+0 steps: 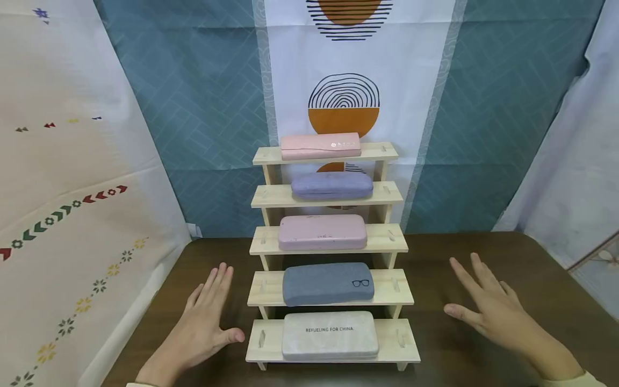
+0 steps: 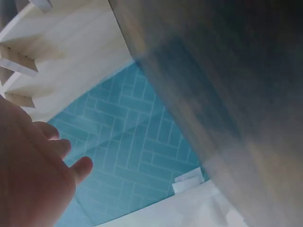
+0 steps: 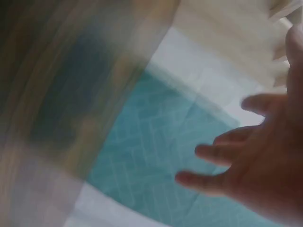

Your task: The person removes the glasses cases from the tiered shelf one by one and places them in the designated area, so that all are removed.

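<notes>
My left hand (image 1: 205,317) hovers left of a tiered wooden rack (image 1: 263,236), fingers straight and thumb pointing toward the lowest step. On the rack's other side, my right hand (image 1: 488,306) has its fingers spread and holds nothing. Each step bears one glasses case: a pink flap case (image 1: 321,148) at the top, then a purple case (image 1: 332,185), a light pink case (image 1: 322,233), a blue-grey case (image 1: 329,285) with a glasses emblem, and a whitish case (image 1: 330,336) lettered "REFUELING FOR CHINA" at the bottom. Both hands are apart from the rack.
The rack stands on a dark brown table (image 1: 454,365). Behind it hangs a teal and white cloth (image 1: 203,107) with orange half-circle prints. A pale embroidered cloth (image 1: 72,161) borders the left side, and a white cloth (image 1: 566,177) the right.
</notes>
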Tool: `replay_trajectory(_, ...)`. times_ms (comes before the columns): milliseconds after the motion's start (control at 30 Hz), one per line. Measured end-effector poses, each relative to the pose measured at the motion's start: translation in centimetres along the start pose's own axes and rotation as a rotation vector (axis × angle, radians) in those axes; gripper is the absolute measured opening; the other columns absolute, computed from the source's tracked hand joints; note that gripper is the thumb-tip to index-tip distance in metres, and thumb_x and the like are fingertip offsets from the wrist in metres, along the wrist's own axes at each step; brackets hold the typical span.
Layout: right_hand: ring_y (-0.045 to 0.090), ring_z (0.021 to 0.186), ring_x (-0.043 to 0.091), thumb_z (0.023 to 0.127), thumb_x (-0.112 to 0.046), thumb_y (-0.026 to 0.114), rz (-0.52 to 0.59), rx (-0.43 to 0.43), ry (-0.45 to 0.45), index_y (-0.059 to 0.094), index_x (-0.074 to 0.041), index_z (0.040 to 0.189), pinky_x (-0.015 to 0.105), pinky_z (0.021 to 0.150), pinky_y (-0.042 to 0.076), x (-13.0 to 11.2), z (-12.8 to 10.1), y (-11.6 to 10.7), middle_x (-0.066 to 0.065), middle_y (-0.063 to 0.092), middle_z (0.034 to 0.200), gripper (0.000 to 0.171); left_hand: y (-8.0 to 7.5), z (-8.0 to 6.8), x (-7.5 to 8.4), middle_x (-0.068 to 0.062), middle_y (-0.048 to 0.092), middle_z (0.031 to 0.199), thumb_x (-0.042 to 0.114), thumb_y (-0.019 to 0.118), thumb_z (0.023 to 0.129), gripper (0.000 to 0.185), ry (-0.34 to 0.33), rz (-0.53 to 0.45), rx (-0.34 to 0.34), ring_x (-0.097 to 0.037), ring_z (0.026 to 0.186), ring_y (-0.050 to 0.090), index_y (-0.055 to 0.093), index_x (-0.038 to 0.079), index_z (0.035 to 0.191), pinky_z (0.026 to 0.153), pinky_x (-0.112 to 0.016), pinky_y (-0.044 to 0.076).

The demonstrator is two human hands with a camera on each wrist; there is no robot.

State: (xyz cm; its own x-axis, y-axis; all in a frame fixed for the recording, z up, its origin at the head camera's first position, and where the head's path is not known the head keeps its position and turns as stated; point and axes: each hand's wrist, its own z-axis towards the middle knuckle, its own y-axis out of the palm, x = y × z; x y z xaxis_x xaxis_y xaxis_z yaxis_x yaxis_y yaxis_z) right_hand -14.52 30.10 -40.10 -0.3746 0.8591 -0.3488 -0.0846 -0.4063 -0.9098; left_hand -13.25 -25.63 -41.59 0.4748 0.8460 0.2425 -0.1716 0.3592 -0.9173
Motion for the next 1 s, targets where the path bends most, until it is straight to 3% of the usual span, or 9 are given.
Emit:
replay_trajectory(67, 0.021, 0.130, 0.053, 0.088, -0.032, 0.067, 0.113, 0.029, -0.011, 0.009, -0.027, 0.153, 0.071, 0.094, 0.015, -1.1, -0.3, -0.3, 0.013, 0.000, 0.156, 0.088, 0.0, -0.2, 0.3, -0.004, -0.003, 0.158, 0.080, 0.046, 0.072, 0.114, 0.001, -0.064, -0.012, -0.027, 0.142, 0.001, -0.003, 0.015, 0.153, 0.101, -0.059, 0.017)
replay_trajectory(133, 0.034, 0.130, 0.038, 0.088, -0.025, 0.069, 0.167, 0.073, -0.022, 0.016, -0.028, 0.153, 0.052, 0.102, 0.028, -2.2, -0.6, -0.8, 0.007, 0.019, 0.154, 0.084, -0.1, -0.4, 0.8, -0.002, -0.004, 0.158, 0.079, 0.048, 0.071, 0.116, -0.008, -0.141, -0.025, -0.027, 0.142, 0.005, -0.006, 0.016, 0.152, 0.100, -0.060, 0.021)
replay_trajectory(267, 0.058, 0.103, 0.007, 0.088, -0.011, 0.067, 0.283, 0.125, -0.071, 0.034, -0.023, 0.148, 0.017, 0.078, 0.044, -4.6, -1.0, -1.6, -0.006, 0.062, 0.119, 0.069, -0.2, -0.8, 1.6, -0.001, -0.004, 0.158, 0.077, 0.048, 0.071, 0.114, -0.041, -0.338, -0.055, -0.029, 0.139, 0.017, -0.010, 0.020, 0.152, 0.096, -0.059, 0.030)
replay_trajectory(367, 0.064, 0.076, 0.011, 0.090, 0.001, 0.061, 0.502, 0.090, -0.155, 0.043, -0.013, 0.142, 0.024, 0.063, 0.050, -6.0, -1.1, -1.4, -0.005, 0.068, 0.094, 0.056, 0.2, -1.1, 2.0, -0.001, -0.002, 0.158, 0.073, 0.046, 0.076, 0.107, -0.036, -0.509, -0.056, -0.032, 0.134, 0.029, -0.011, 0.023, 0.151, 0.092, -0.059, 0.035)
replay_trajectory(500, 0.062, 0.071, 0.022, 0.095, 0.008, 0.047, 0.862, -0.069, -0.213, 0.050, -0.001, 0.132, 0.033, 0.057, 0.052, -7.2, -0.7, -0.1, 0.010, 0.067, 0.098, 0.039, 0.9, -1.6, 1.9, -0.005, 0.007, 0.157, 0.061, 0.045, 0.088, 0.093, 0.038, -0.712, -0.001, -0.032, 0.127, 0.042, -0.006, 0.019, 0.152, 0.091, -0.049, 0.042)
replay_trajectory(600, 0.061, 0.072, 0.025, 0.098, 0.004, 0.043, 1.027, -0.229, -0.158, 0.055, 0.003, 0.125, 0.037, 0.053, 0.051, -7.8, -0.3, 1.2, 0.019, 0.064, 0.103, 0.030, 1.5, -2.0, 1.7, -0.015, 0.016, 0.153, 0.048, 0.046, 0.096, 0.080, 0.092, -0.853, 0.031, -0.033, 0.123, 0.046, 0.001, 0.013, 0.153, 0.090, -0.039, 0.045)
replay_trajectory(767, 0.062, 0.066, 0.027, 0.097, -0.008, 0.052, 1.009, -0.387, -0.055, 0.051, 0.004, 0.132, 0.037, 0.056, 0.052, -9.2, 0.0, 3.5, 0.017, 0.065, 0.084, 0.037, 2.7, -2.5, 2.1, -0.025, 0.029, 0.145, 0.010, 0.053, 0.097, 0.067, -0.005, -1.077, -0.027, -0.031, 0.120, 0.048, 0.014, 0.012, 0.152, 0.089, -0.038, 0.046)
replay_trajectory(900, 0.057, 0.052, 0.018, 0.092, -0.022, 0.064, 0.874, -0.353, 0.001, 0.043, -0.006, 0.142, 0.033, 0.051, 0.050, -10.5, 0.2, 5.1, 0.003, 0.057, 0.061, 0.057, 3.8, -2.6, 2.4, -0.027, 0.040, 0.136, -0.001, 0.058, 0.092, 0.067, -0.057, -1.112, -0.053, -0.028, 0.115, 0.051, 0.023, 0.007, 0.149, 0.086, -0.036, 0.047)
replay_trajectory(1000, 0.055, 0.058, 0.009, 0.082, -0.034, 0.072, 0.740, -0.290, -0.003, 0.041, -0.017, 0.144, 0.029, 0.053, 0.049, -11.2, 0.6, 5.8, -0.002, 0.060, 0.070, 0.071, 4.4, -2.6, 2.7, -0.026, 0.045, 0.133, 0.003, 0.063, 0.090, 0.068, -0.037, -1.119, -0.069, -0.028, 0.112, 0.053, 0.027, 0.005, 0.148, 0.087, -0.034, 0.046)
